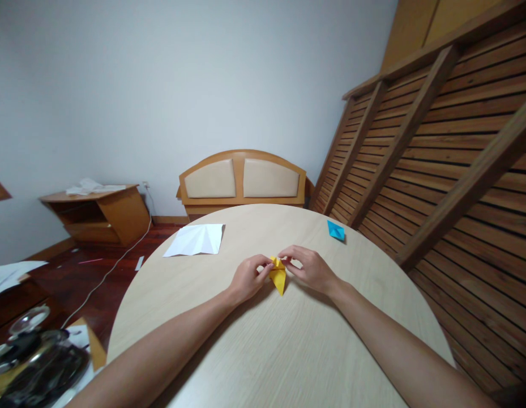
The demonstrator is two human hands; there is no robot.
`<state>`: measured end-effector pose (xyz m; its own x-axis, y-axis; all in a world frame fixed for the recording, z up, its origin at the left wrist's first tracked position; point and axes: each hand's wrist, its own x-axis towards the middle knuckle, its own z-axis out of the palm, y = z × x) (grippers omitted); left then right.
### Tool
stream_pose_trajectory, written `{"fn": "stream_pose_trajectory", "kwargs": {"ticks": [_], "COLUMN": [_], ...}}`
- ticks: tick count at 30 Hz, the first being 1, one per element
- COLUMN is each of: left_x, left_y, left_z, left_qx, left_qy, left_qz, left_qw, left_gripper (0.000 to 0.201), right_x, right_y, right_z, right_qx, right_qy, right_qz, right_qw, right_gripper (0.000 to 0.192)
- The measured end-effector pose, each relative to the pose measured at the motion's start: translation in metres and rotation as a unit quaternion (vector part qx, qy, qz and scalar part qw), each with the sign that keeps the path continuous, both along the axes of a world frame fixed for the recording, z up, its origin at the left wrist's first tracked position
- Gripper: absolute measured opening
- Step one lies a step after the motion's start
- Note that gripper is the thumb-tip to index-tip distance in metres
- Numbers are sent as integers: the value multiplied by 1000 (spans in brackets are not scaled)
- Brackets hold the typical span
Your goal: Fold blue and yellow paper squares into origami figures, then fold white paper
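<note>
A small folded yellow paper (279,277) lies on the round light wooden table (263,351), its tip pointing toward me. My left hand (248,277) pinches its left upper edge. My right hand (310,268) pinches the upper right edge with fingertips. Both hands rest on the tabletop, close together around the paper.
A creased white sheet (196,240) lies at the table's far left, a folded blue paper (336,230) at the far right. Beyond stand a padded headboard (243,181), a wooden corner stand (97,212) and slatted wooden frames (436,170) leaning on the right. Clutter (33,362) sits lower left.
</note>
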<state>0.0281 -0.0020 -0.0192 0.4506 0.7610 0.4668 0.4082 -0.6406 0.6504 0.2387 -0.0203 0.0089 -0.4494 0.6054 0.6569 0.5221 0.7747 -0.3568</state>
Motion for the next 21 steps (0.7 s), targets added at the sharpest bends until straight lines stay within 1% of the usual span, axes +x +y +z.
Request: {"fn": "stream_pose_trajectory", "kwargs": {"ticks": [4, 12, 21], "left_x": [0, -1, -1], "left_y": [0, -1, 0], "left_z": [-1, -1, -1], "left_qx": [1, 6, 2], "left_qy": [2, -1, 4], "left_qz": [-4, -12, -10], "left_qw": [1000, 1000, 1000], "left_gripper": [27, 26, 27], "right_x": [1, 6, 6], "right_y": [1, 3, 2], "right_z": [1, 2, 1], "right_qx": [21, 41, 27], "right_qy": [-18, -49, -46], "right_qz": [24, -6, -7], "right_qw": [999, 998, 999], "right_gripper": [16, 12, 16]}}
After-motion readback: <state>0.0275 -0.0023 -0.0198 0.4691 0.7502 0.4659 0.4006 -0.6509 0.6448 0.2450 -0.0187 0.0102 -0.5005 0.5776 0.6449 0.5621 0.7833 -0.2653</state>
